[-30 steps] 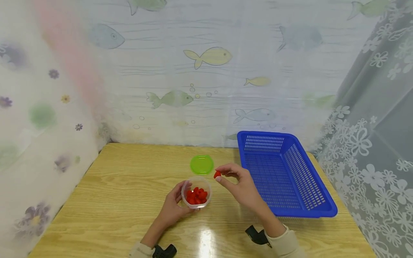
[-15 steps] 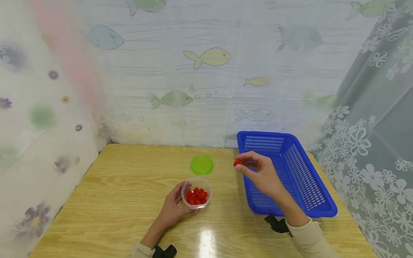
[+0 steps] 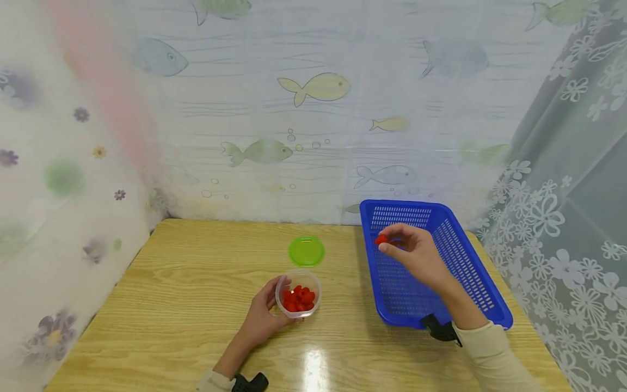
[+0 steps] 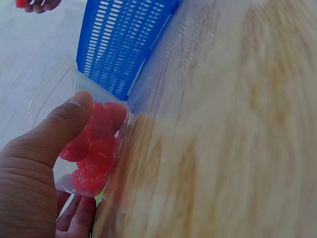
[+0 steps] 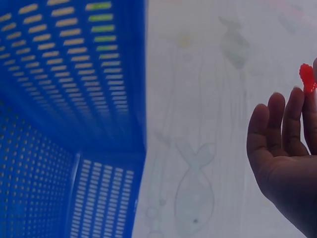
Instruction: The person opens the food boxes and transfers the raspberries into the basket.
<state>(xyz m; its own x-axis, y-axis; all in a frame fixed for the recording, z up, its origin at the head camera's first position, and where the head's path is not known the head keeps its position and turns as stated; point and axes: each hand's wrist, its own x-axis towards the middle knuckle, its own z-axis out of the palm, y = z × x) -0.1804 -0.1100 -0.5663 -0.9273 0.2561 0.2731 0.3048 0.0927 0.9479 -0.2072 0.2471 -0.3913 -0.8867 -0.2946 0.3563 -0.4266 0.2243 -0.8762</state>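
My left hand (image 3: 262, 316) grips a small clear plastic tub (image 3: 296, 279) that stands on the table, thumb on one side and fingers round the other. Inside lie several red raspberries (image 3: 300, 299), seen through the wall in the left wrist view. Between thumb and fingertips, my right hand (image 3: 418, 256) pinches a single raspberry (image 3: 381, 239) over the left part of a blue basket (image 3: 401, 310). The bumpy surface of this raspberry (image 5: 307, 77) shows at the right edge of the right wrist view, where the thumb is mostly cut off.
A green lid (image 3: 306, 251) lies flat on the wooden table (image 3: 196, 294) behind the tub. The slotted blue basket fills the table's right side, its tall walls rising near the patterned wall covering (image 3: 318, 163). A sheer flowered curtain (image 3: 578, 261) hangs at the right.
My right hand has carried the raspberry rightward and away from me, from beside the tub to over the basket. The left hand and the tub have stayed in place.
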